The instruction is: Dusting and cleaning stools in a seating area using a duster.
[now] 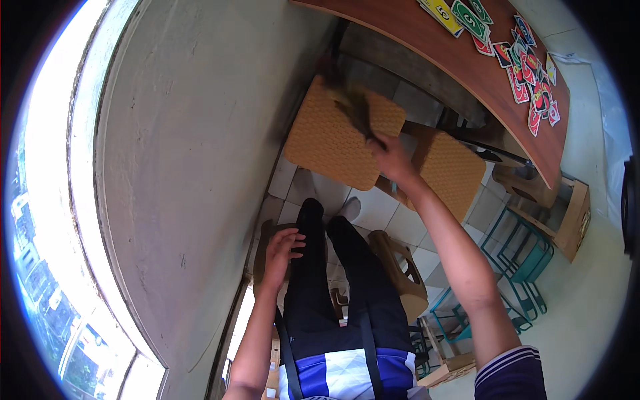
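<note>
My right hand (393,160) grips the dark handle of a duster (359,110). Its feathery brown-olive head is smeared by motion and reaches over a woven-textured tan stool top (333,137). Whether the head touches the seat I cannot tell. Below the right forearm lies a second tan seat (450,170), set close to the first. Beside my thigh, my left hand (283,250) hangs with nothing in it, its fingers apart and slightly curled.
Beyond the seats a brown table (407,20) carries scattered playing cards (530,73). A grey wall (187,167) and a bright window (47,267) run along the left. Brown plastic stools (400,273), teal metal frames (527,257) and a wooden crate (573,220) stand around the tiled floor (407,227).
</note>
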### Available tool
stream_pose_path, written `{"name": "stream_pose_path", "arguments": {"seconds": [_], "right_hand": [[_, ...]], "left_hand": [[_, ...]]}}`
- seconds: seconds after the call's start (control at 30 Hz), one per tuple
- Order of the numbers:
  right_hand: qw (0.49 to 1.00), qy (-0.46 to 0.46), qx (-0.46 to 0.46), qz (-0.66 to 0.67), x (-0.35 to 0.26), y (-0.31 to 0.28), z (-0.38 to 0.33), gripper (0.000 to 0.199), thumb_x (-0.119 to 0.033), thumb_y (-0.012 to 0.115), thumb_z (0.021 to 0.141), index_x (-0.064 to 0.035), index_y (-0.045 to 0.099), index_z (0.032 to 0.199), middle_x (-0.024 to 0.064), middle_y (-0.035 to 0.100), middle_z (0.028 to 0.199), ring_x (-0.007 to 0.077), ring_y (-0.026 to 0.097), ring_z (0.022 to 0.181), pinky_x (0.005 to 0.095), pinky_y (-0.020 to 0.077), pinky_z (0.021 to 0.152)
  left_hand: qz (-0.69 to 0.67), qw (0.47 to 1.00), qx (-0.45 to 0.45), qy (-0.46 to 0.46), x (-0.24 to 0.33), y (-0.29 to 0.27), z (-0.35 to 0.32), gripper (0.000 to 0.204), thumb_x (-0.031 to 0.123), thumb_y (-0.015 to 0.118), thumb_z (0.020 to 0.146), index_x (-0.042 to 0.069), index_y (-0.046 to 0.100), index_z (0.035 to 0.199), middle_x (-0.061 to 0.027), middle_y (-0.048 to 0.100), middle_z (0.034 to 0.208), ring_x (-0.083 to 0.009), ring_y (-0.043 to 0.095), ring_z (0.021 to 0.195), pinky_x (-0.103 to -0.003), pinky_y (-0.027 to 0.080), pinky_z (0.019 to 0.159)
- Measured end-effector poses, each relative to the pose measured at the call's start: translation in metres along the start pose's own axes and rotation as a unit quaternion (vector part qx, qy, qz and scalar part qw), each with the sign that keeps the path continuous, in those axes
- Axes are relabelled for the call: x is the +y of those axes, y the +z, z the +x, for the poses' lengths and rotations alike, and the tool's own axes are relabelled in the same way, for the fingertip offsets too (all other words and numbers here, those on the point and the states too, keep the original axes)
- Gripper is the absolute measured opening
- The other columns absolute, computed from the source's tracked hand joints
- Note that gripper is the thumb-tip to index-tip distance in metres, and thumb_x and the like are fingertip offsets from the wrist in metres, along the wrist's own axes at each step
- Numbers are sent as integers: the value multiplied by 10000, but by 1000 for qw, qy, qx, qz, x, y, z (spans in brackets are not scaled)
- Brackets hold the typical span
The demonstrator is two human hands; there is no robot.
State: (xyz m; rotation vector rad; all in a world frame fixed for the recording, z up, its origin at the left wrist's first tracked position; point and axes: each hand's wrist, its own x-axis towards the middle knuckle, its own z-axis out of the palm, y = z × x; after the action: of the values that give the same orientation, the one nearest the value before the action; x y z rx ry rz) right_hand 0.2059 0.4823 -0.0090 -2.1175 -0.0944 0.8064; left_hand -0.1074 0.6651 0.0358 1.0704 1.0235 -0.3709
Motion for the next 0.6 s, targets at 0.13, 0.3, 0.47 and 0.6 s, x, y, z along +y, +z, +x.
{"name": "stream_pose_path", "arguments": {"seconds": [0.13,0.3,0.47,0.6], "right_hand": [[967,-57,-245,-27,16,-5,-12,265,-218,608,917,-4,673,1059,72,654,793,137,574,742,336,472,687],[997,8,-78,15,5,-19,6,306,-231,622,904,-18,682,1115,80,675,840,151,589,773,324,485,747],[999,-30,-42,8,5,-18,22,327,-224,623,886,-4,666,1125,124,699,888,186,627,793,345,494,750],[934,-73,-333,-111,-6,-10,-4,335,-209,609,878,-11,665,1141,162,711,949,224,660,841,355,505,770]], "left_hand": [[-3,1000,-3,7,1,3,2,326,288,507,1001,83,575,1246,-105,662,1145,-195,648,1018,-331,524,824],[-2,1000,-6,7,2,7,3,338,297,511,998,78,573,1248,-104,662,1141,-196,646,1022,-335,523,825],[-4,1000,-3,1,-1,11,0,334,288,512,995,78,574,1247,-106,662,1148,-195,648,1021,-332,524,825],[-5,1000,9,-7,-7,10,-3,330,272,505,993,76,575,1249,-107,662,1152,-193,649,1018,-329,525,823]]}}
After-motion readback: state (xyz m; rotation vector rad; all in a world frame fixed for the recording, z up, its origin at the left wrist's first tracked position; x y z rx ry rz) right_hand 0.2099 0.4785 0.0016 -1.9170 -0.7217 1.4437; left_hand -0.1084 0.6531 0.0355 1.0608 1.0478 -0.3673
